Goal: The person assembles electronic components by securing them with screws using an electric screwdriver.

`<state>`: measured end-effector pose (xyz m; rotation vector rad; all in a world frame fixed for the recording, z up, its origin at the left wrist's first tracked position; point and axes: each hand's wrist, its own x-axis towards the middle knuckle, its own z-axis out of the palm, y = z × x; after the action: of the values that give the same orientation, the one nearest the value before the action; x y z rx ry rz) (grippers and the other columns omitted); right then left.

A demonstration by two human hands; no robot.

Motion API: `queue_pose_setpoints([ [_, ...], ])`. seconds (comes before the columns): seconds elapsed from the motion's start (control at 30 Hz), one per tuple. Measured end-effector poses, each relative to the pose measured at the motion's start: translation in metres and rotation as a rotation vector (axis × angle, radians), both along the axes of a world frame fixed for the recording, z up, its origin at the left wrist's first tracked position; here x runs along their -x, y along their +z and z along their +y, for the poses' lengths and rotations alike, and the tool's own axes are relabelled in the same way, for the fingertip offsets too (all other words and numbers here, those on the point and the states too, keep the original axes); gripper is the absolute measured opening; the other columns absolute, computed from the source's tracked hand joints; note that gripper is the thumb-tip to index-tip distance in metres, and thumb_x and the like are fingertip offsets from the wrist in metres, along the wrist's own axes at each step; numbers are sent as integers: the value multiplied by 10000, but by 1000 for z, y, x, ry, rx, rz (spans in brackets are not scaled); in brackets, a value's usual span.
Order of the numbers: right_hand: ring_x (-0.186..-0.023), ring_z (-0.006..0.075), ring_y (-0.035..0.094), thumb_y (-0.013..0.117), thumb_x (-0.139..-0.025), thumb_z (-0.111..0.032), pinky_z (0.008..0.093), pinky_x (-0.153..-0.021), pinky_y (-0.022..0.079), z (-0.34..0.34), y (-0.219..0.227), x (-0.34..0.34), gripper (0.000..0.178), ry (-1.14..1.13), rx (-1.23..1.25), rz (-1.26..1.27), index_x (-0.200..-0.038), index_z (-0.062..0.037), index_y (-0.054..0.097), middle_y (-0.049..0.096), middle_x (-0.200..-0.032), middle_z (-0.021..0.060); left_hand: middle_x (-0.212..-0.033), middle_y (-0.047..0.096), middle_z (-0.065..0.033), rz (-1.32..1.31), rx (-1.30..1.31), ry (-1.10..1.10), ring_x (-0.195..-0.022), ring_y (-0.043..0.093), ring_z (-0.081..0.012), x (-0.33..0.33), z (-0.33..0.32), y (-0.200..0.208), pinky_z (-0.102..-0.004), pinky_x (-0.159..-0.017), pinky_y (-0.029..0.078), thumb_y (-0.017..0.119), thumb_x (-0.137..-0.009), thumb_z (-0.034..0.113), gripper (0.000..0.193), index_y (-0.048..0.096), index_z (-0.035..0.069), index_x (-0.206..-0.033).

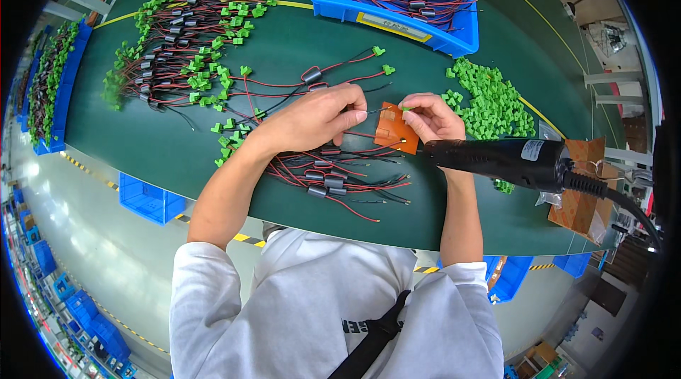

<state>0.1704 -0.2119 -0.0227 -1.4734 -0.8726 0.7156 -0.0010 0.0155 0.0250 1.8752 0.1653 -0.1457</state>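
My left hand (320, 118) is closed in a pinch on a thin wire (376, 111) that runs toward my right hand. My right hand (434, 118) pinches a small green connector (406, 110) between thumb and fingers, above an orange plate (394, 131) on the table. Whether the wire's end sits inside the connector is too small to tell. Close by the right hand lies a black corded tool (496, 160), its narrow end near the plate. Below my left hand, red and black wire leads with dark cylinders (333, 182) lie in a bunch.
Loose green connectors (496, 99) form a pile at the right. Finished-looking wire leads (174, 28) cover the table's far left. A blue bin (397, 30) of leads stands at the back, another blue bin (62, 106) at the left edge. A cardboard box (583, 202) sits far right.
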Motion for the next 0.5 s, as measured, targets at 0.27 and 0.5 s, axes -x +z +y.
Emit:
queue_pose_setpoints([
  [0.27,-1042,122,675,735,-981,40,272,-936,577,3,0,0,247,29,-28,-119,-1220,-14,705,687,-1190,57,-868,590,-96,-197,-98,-100,-758,570,-255,-1,7,-22,-414,-708,482,683,-1061,282,284,621,12,-996],
  [0.5,-954,117,687,788,-947,-2,257,-856,570,2,4,2,246,34,24,-281,-1184,-23,723,711,-1119,51,-836,665,-71,-145,16,22,-753,622,-184,-2,-1,-17,-356,-694,517,761,-999,185,210,690,-12,-981],
])
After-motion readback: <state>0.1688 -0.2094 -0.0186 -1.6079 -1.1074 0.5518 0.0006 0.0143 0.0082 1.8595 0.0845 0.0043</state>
